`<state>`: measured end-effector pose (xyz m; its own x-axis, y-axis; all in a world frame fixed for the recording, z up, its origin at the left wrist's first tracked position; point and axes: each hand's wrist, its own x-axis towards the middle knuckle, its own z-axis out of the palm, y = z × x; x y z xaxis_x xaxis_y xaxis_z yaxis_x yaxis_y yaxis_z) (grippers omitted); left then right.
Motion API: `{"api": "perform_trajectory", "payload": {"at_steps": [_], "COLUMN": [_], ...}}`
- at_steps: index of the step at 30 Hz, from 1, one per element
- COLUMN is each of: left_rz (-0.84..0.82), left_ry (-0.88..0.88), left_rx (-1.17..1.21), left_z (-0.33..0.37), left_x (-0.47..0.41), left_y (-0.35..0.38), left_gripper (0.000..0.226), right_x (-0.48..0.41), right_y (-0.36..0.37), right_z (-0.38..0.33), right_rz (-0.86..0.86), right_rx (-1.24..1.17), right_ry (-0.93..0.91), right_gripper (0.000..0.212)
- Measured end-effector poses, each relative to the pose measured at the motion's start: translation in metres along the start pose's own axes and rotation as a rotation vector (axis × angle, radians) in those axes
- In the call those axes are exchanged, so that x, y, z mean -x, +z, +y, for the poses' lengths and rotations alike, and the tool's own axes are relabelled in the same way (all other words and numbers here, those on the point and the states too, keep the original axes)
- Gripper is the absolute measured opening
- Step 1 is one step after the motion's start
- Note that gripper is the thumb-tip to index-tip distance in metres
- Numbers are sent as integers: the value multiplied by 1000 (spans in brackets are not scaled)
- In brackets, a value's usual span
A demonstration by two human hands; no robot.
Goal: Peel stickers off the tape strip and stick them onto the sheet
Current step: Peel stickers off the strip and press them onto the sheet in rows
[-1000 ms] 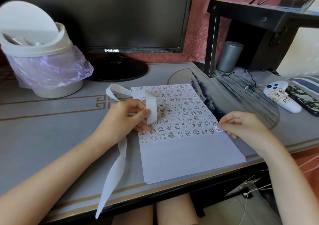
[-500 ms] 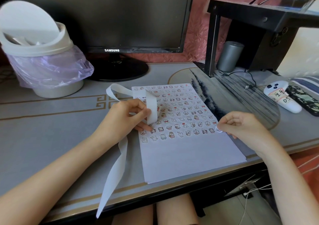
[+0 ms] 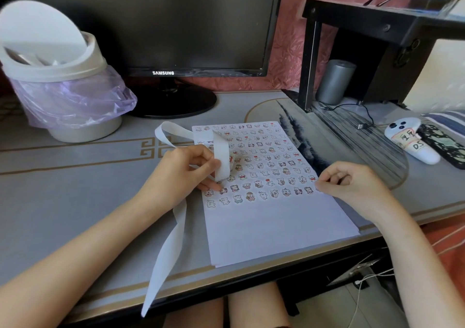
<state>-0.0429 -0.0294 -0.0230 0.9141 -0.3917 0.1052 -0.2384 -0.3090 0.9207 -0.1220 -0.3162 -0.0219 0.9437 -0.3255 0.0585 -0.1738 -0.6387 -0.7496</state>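
Bottom of frame: bare knees (image 3: 226, 312) seen under the table (image 3: 63, 202) edge. The tape strip (image 3: 171, 247), plain white, is hung over that edge at lower centre, run up through the left grip (image 3: 181, 174) and looped back past it. Strip is pinched between thumb and curled fingers; left-column stickers are partly hidden by the folded end. Sheet (image 3: 271, 227) is laid flat at centre; upper half is filled with rows of small cartoon stickers (image 3: 264, 161), lower half blank. Right grip (image 3: 352, 184) is curled at the sheet's right edge; a pinch cannot be confirmed. Right: white controller (image 3: 410, 141), "DS" handwritten. Far: lined bin (image 3: 55, 76) upper left, monitor (image 3: 176, 20) marked "SAMSUNG".
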Motion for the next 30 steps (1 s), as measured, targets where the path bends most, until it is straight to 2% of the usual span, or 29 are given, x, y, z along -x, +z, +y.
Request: {"api": "perform_trajectory", "payload": {"at_steps": [6,15,18,21,30], "left_rz": [-2,3,3,5,32], "left_ry": [-7,-14,-16,-19,8], "left_rx": [4,2,3,1,4], "left_z": [-1,0,0,0,3], "left_x": [0,0,0,0,1], "left_y": [0,0,0,0,0], "left_gripper": [15,15,14,14,15], "right_x": [-1,-4,-3,-4,-6], "right_y": [-2,0,3,5,9], "right_z": [4,9,7,8,-6], "right_rz": [31,87,72,67,192], "right_rx": [0,-85,-54,-17,-75], "right_ry": [33,37,30,27,-60], "right_gripper": [23,13,19,15,11]}}
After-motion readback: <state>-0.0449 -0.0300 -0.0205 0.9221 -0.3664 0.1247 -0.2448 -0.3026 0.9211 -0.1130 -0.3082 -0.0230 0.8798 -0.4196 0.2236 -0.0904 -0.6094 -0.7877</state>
